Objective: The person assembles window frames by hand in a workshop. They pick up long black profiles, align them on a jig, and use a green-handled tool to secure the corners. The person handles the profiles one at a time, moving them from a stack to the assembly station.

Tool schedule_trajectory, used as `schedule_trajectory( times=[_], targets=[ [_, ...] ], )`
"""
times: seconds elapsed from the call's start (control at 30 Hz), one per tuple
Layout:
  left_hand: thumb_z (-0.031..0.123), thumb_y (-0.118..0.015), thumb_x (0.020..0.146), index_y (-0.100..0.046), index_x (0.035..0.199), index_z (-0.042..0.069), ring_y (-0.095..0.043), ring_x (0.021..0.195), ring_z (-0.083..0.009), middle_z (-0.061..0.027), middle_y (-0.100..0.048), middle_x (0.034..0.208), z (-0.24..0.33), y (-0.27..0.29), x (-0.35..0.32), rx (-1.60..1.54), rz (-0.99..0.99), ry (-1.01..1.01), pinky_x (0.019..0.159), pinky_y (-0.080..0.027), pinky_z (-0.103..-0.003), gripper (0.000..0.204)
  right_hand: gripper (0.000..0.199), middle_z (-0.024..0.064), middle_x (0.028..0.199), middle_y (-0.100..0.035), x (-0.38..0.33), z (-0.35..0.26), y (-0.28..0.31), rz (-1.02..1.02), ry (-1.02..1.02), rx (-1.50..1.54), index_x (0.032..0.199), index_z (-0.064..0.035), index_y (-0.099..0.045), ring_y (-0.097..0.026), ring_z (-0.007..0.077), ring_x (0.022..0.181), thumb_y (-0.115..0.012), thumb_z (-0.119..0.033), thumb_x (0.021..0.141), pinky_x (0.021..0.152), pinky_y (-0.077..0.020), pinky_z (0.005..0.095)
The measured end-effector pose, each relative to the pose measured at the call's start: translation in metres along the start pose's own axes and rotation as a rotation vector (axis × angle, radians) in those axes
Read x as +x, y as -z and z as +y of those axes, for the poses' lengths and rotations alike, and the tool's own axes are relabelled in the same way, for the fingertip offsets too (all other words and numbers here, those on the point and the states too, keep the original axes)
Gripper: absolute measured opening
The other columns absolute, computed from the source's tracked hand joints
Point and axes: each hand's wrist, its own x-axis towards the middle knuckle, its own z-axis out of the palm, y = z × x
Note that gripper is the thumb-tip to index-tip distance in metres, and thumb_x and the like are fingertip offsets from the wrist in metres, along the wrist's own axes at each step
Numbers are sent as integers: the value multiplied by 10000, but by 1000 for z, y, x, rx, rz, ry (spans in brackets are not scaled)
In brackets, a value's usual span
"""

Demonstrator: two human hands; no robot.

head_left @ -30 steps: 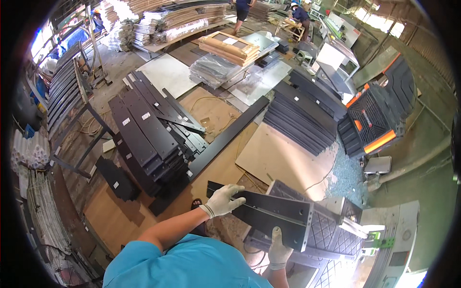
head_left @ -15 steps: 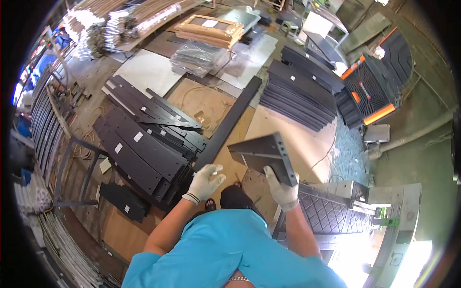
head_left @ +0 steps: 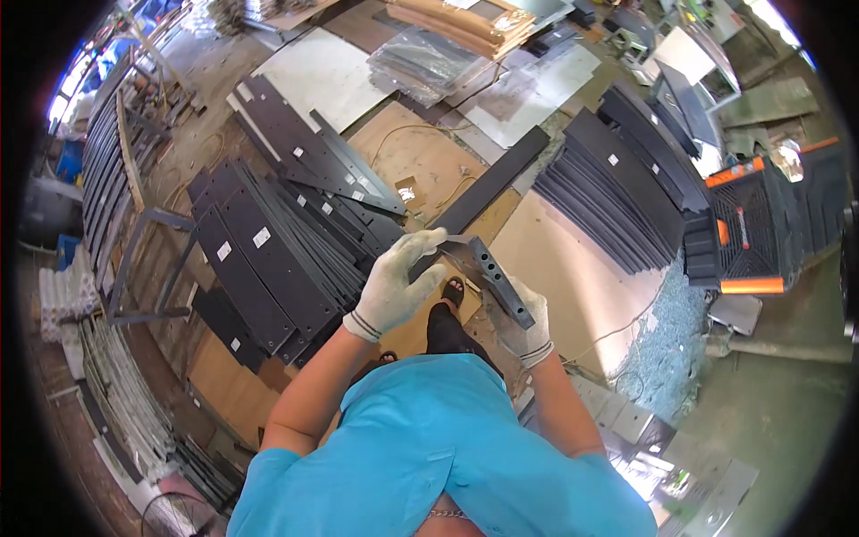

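Note:
A dark metal panel with a row of holes along its edge (head_left: 501, 285) is tilted up in front of me, its holed edge facing me. My right hand (head_left: 523, 331), in a pale work glove, grips it at the near end. My left hand (head_left: 394, 285), gloved too, is open, thumb and fingers apart. Its fingertips are at the panel's left corner; whether they touch it I cannot tell. Below the left hand a stack of dark curved panels (head_left: 246, 255) with small white labels lies on the floor.
A long dark bar (head_left: 492, 179) lies ahead on brown board. Another stack of dark panels (head_left: 608, 197) lies to the right, near a black and orange case (head_left: 747, 228). A metal frame (head_left: 165, 268) stands at the left. Plastic-wrapped sheets (head_left: 420, 64) lie farther off.
My view has turned to the right. The panel has swung so its holed edge faces me, and my left hand has moved up to its left corner.

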Motion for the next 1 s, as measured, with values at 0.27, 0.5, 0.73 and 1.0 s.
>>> schedule_trajectory(
  times=[0.27,0.5,0.73,1.0],
  targets=[
    [-14,-679,931,-640,1459,-23,-663,1327,-325,-203,-670,1451,7,-47,101,38,-38,-12,1159,-506,-415,529,488,183,1166,-801,73,47,56,-169,-57,226,1398,-35,-713,-810,272,1035,-783,-25,915,898,-619,356],
    [43,-688,952,-662,1454,3,-679,1302,-314,-193,-703,1400,0,-62,136,36,-12,8,1145,-512,-409,504,360,110,981,-814,102,59,81,-194,-159,207,1313,-44,-761,-758,157,826,-803,-76,957,785,-602,326],
    [151,-724,983,-663,1449,8,-681,1300,-333,-204,-695,1406,-32,-73,147,2,-45,70,1132,-524,-415,492,256,54,907,-775,103,59,94,-108,-160,270,1221,-17,-770,-705,126,781,-798,-84,975,749,-589,324],
    [116,-767,982,-629,1482,-10,-675,1319,-300,-180,-696,1409,-79,-78,149,-178,-36,5,1144,-515,-401,534,434,110,1287,-777,103,50,81,-23,-384,1008,1420,-13,-695,-747,220,1112,-739,-43,989,968,-620,368]
  ],
)
